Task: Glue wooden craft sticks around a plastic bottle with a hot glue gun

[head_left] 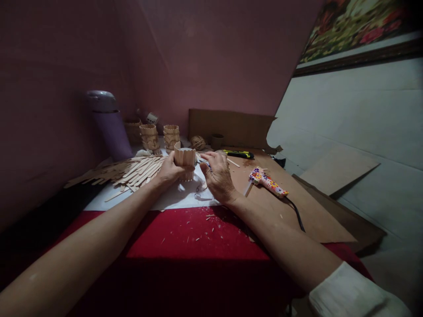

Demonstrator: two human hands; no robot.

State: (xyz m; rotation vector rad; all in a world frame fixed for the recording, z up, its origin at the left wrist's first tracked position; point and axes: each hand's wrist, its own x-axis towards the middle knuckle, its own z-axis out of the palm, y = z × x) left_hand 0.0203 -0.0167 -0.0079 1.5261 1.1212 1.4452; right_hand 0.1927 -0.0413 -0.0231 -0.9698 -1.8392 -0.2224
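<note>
My left hand (pixel 171 171) is wrapped around a small round holder made of upright craft sticks (pixel 185 157), held above the white sheet (pixel 165 200). One stick at its rim stands higher than the others. Just to the right, my right hand (pixel 218 174) hovers with fingers stretched toward the holder and thumb apart, with nothing seen in its grasp. Something small and whitish lies partly hidden behind those fingers. A fanned pile of loose craft sticks (pixel 142 171) spreads to the left of my left hand.
A patterned glue gun (pixel 268 182) with a black cord lies on the cardboard (pixel 317 220) at right. Behind are a yellow-black utility knife (pixel 239 154), a twine ball (pixel 198 142), two finished stick holders (pixel 171 137) and a purple thermos (pixel 112 132). Wood scraps dot the red cloth (pixel 198 242).
</note>
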